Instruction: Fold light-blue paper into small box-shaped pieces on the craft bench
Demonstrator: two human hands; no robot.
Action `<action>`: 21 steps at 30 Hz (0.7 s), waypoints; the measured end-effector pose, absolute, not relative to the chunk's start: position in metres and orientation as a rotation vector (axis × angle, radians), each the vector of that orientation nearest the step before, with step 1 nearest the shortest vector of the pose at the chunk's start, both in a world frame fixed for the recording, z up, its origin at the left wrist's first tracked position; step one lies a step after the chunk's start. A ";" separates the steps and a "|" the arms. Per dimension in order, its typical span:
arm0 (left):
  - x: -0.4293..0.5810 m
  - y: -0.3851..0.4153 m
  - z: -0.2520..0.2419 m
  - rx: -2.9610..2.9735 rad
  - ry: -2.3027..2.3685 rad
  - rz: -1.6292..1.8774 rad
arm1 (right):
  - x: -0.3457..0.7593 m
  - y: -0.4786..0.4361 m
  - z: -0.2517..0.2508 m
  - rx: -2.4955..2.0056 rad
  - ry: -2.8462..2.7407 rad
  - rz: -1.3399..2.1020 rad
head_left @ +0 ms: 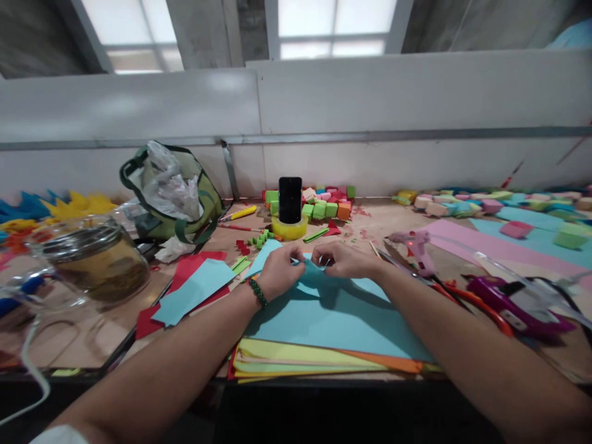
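Note:
Both of my hands meet over a stack of coloured paper sheets, topped by a light blue sheet (342, 317). Between them is a small piece of blue paper (314, 271), with a folded or bent look. My left hand (279, 269), with a green bead bracelet (258, 293) at the wrist, pinches its left side. The fingers of my right hand (343, 259) are closed on its right side. Its exact shape is partly hidden by my fingers. Yellow and orange sheets (300, 357) show under the blue one along the near edge.
A phone (290, 200) stands in a yellow tape roll (290, 228), before several paper cubes (324, 209). On the left are a glass jar (99, 259), a green bag (203, 197) and cut paper (194, 290). A pink glue gun (420, 251) and purple tool (513, 305) lie right.

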State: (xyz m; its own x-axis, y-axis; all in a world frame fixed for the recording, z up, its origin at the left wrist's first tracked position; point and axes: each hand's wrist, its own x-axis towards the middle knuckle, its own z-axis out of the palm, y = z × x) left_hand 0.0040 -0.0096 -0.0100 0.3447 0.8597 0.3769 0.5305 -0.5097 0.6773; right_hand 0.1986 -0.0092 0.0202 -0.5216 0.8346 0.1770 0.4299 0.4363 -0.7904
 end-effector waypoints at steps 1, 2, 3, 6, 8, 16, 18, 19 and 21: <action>0.003 -0.010 -0.008 2.172 1.216 1.057 | 0.201 -0.008 0.021 -1.056 -2.100 0.952; 0.003 -0.011 -0.006 2.170 1.217 1.105 | 0.203 -0.006 0.021 -1.054 -2.062 0.954; 0.002 -0.013 -0.004 2.171 1.210 1.155 | 0.205 -0.005 0.022 -1.053 -2.020 0.948; 0.002 -0.017 0.001 2.197 1.099 1.320 | 0.208 -0.004 0.025 -1.048 -1.886 0.903; 0.003 -0.019 0.001 2.219 0.976 1.428 | 0.207 -0.005 0.027 -1.035 -1.818 0.878; 0.006 -0.022 -0.003 2.189 0.891 1.451 | 0.205 -0.011 0.031 -1.030 -1.798 0.780; 0.007 -0.024 -0.003 2.191 0.894 1.434 | 0.204 -0.011 0.031 -1.032 -1.826 0.722; 0.007 -0.024 -0.003 2.196 0.893 1.431 | 0.204 -0.011 0.031 -1.028 -1.836 0.694; 0.007 -0.025 -0.004 2.216 0.890 1.423 | 0.202 -0.013 0.031 -1.004 -1.878 0.639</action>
State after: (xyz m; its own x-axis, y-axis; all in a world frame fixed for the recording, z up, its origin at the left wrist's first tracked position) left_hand 0.0071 -0.0250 -0.0040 0.2944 0.6747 0.6768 0.3129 -0.7372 0.5988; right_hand 0.2019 -0.0128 0.0310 -0.2797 0.8413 0.4626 0.3844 0.5396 -0.7491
